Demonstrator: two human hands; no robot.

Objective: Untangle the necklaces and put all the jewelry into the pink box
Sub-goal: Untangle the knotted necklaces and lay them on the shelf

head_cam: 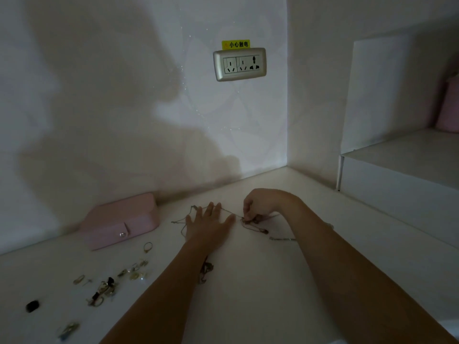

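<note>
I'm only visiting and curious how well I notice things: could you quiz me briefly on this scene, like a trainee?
1. True or false: the pink box is open.
2. The left hand is: A) flat on the necklaces; B) gripping the box; C) raised in the air.
3. Fill in: the right hand ___ the necklaces between its fingertips.
Key: 1 false; 2 A; 3 pinches.

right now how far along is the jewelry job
Nothing looks boxed yet: the pink box is closed, and a ring and other loose pieces lie beside it. In hand: left hand presses the necklaces flat, right hand pinches their tangle. Left: finish untangling, box everything.
</note>
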